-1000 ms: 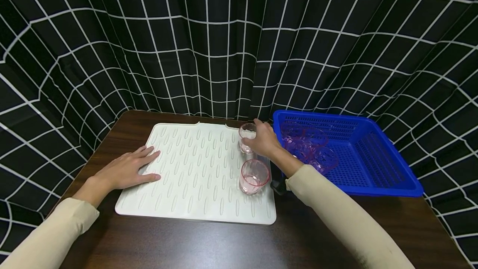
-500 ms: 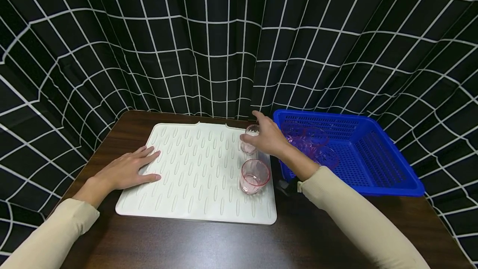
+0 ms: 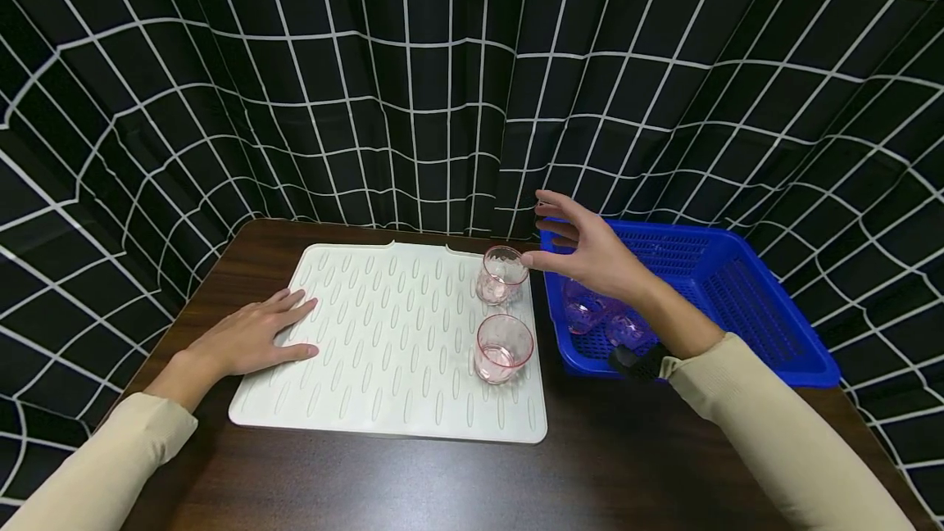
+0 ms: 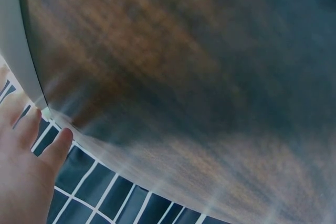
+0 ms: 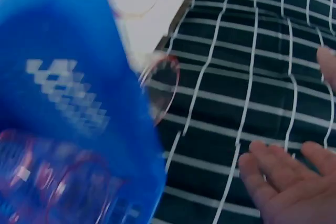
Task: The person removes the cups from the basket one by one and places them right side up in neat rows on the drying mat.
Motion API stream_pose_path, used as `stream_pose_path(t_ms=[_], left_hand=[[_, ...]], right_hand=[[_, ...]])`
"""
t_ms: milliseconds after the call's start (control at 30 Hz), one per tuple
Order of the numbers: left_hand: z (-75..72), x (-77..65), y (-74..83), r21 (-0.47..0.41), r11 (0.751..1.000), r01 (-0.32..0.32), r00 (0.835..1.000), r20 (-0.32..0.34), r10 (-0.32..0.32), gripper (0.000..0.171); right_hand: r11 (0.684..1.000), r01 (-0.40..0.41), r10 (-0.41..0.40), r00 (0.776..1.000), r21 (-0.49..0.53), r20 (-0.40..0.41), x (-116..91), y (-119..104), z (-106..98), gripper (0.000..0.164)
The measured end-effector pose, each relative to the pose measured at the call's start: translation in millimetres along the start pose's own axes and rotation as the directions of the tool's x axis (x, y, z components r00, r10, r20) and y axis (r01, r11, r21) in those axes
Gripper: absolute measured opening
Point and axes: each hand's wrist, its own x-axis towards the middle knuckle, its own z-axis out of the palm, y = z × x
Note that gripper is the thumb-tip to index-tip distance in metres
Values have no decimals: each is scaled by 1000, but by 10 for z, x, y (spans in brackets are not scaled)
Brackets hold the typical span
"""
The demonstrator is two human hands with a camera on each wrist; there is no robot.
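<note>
My left hand (image 3: 254,336) rests on the left edge of a white ridged drying mat (image 3: 383,334), its fingers spread. Two clear pinkish glasses with red rims stand upright along the mat's right side: a far glass (image 3: 500,279) and a near glass (image 3: 503,351). Holding nothing, my right hand (image 3: 593,256) hovers over the left end of a blue plastic basket (image 3: 767,301), fingers loosely bent, thumb tip close by the far glass's rim. Several similar glasses (image 3: 590,310) lie inside the basket, partly hidden under the right hand and wrist.
A dark wood table (image 3: 413,482) carries the mat and basket. Behind and at both sides hangs a black curtain (image 3: 354,88) with a white grid. The basket's left wall stands close beside the mat's right edge.
My right hand has let go of the far glass, which sits slightly further right than a second ago, and has moved right over the basket. The left hand stays put.
</note>
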Motion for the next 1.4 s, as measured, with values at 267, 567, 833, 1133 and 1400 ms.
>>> stream_pose_path(t_ms=[267, 567, 833, 1133, 1400], left_hand=[[7, -1, -5, 5, 1000, -11, 1000, -3, 11, 91], [6, -4, -2, 0, 1000, -14, 1000, -2, 14, 91], [0, 4, 0, -2, 1000, -6, 1000, -1, 6, 92], [-2, 7, 4, -1, 1000, -2, 1000, -1, 2, 93], [-5, 10, -2, 0, 1000, -4, 1000, 2, 4, 93]], right_hand=[[995, -68, 68, 998, -77, -2, -271, 257, -318, 89], [970, -152, 154, 988, -191, -6, -504, 507, -544, 93], [943, -213, 226, 974, -256, 25, -664, 698, -697, 97], [933, -221, 245, 968, -282, 50, -783, 857, -716, 97], [932, -215, 242, 968, -293, 61, -856, 959, -714, 95]])
